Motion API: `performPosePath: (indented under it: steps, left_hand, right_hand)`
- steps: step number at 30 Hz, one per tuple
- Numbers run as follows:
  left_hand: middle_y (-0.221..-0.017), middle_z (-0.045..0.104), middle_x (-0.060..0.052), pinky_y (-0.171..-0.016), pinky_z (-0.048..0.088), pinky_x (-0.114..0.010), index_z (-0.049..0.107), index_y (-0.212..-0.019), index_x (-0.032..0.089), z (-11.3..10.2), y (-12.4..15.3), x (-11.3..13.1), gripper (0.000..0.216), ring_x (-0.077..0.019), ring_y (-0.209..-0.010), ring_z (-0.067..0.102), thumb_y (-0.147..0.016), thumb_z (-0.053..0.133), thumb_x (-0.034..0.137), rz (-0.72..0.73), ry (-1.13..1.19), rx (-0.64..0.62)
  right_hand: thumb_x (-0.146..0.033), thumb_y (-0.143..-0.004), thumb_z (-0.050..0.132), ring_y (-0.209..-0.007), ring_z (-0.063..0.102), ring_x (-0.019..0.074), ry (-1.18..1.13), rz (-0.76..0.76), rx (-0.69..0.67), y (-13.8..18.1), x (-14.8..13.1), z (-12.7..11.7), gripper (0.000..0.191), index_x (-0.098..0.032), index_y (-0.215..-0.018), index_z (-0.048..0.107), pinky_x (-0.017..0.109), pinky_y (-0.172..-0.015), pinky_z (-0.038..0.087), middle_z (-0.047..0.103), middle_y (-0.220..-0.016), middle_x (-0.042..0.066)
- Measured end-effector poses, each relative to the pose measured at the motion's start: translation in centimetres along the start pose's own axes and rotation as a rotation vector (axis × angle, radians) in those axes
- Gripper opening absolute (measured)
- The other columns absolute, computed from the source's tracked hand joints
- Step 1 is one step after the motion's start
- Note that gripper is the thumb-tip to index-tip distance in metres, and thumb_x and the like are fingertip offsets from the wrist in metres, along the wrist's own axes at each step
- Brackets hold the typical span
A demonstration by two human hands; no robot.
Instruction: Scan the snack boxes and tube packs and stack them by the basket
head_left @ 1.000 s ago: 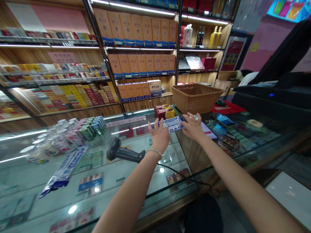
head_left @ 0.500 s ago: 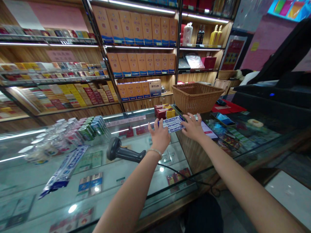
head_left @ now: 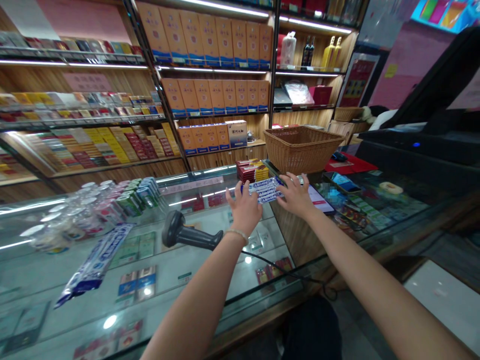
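My left hand (head_left: 244, 210) and my right hand (head_left: 297, 195) reach out over the glass counter (head_left: 187, 260), one at each end of a stack of flat blue-and-white packets (head_left: 266, 189). Fingers of both hands touch the packets' ends and press them together. The stack lies on the counter beside a pile of red and yellow cartons (head_left: 253, 171). A bracelet sits on my left wrist.
A black barcode scanner (head_left: 187, 234) with its cable lies near my left forearm. A long blue-white packet strip (head_left: 95, 262) lies at the left, near boxes and jars (head_left: 112, 202). A wicker basket (head_left: 302, 147), a tape roll (head_left: 389, 188) and a black register (head_left: 423, 140) stand to the right. Shelves line the back.
Both hands and the packet stack have shifted slightly toward the red and yellow cartons. The view has dropped a little.
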State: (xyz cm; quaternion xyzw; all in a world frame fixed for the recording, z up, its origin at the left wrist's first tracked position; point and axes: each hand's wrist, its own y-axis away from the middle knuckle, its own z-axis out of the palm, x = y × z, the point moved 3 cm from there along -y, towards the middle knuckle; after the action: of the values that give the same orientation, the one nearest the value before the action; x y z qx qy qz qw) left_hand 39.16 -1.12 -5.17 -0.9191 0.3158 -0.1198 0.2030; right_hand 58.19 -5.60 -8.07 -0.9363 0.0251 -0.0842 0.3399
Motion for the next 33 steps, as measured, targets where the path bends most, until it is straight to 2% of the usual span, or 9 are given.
performPosePath:
  steps: [8,13,24,33]
  left_hand:
    - [-0.167,0.045,-0.010,-0.129,0.009,-0.074,0.077,-0.108,0.022,0.6,-0.2,-0.4,0.024,-0.0379,-0.158,0.029,-0.090,0.062,0.024,0.001,0.010,0.009]
    - [-0.167,0.046,-0.010,-0.129,0.007,-0.074,0.077,-0.109,0.022,1.0,-0.5,-0.4,0.026,-0.0374,-0.158,0.028,-0.089,0.061,0.022,0.005,-0.004,0.013]
    - [-0.166,0.047,-0.009,-0.129,0.014,-0.073,0.076,-0.108,0.023,1.1,-0.6,-0.3,0.025,-0.0362,-0.158,0.031,-0.093,0.056,0.023,0.016,-0.024,0.031]
    - [-0.166,0.048,-0.009,-0.129,0.008,-0.073,0.077,-0.107,0.025,0.9,-0.6,-0.3,0.021,-0.0369,-0.158,0.029,-0.092,0.063,0.027,0.008,0.017,0.018]
  right_hand:
    - [-0.036,-0.096,0.061,-0.149,0.036,0.0350,-0.001,0.013,-0.007,0.1,-0.2,0.1,0.023,-0.024,-0.111,0.074,0.064,-0.125,0.009,0.058,-0.154,0.014]
    - [-0.035,-0.095,0.062,-0.148,0.037,0.0350,-0.008,0.018,0.009,-0.1,-0.2,0.5,0.022,-0.023,-0.109,0.074,0.065,-0.124,0.011,0.058,-0.153,0.015]
    - [-0.033,-0.095,0.061,-0.146,0.039,0.0353,-0.004,0.028,0.045,-0.2,-0.3,0.8,0.021,-0.023,-0.107,0.076,0.063,-0.124,0.010,0.061,-0.150,0.015]
    - [-0.036,-0.095,0.059,-0.146,0.039,0.0356,-0.012,0.031,0.037,-0.1,-0.5,0.7,0.025,-0.023,-0.110,0.075,0.062,-0.124,0.009,0.060,-0.150,0.015]
